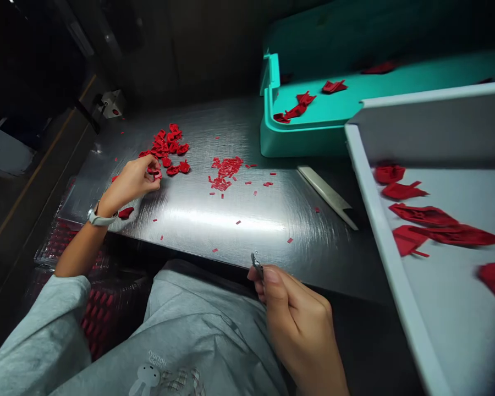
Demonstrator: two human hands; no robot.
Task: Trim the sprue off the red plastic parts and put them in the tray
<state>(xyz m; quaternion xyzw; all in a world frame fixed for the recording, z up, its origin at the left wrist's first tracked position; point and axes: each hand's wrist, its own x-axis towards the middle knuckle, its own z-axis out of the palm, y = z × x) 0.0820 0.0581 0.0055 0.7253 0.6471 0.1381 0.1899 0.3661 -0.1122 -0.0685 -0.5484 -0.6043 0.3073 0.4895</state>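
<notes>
My left hand (pixel 132 179), wearing a white wristband, pinches a small red fabric piece (pixel 157 174) at the left of the metal table. Just beyond it lies a heap of crumpled red fabric pieces (pixel 165 146). Another dark red piece (pixel 126 213) rests under my left wrist. At the table's front edge, my right hand (pixel 301 316) is closed on a small grey metal tool (pixel 257 266), held between thumb and fingers with its tip pointing up and away. Its exact kind cannot be made out. Between the hands, small flat red bits (pixel 226 171) lie piled and scattered.
A teal bin (pixel 305 140) stands at the back right with red pieces inside. In front of it, a white tray (pixel 449 341) holds more red fabric pieces. A pale flat strip (pixel 325 192) lies beside the tray. A socket box (pixel 113 104) sits at the far left.
</notes>
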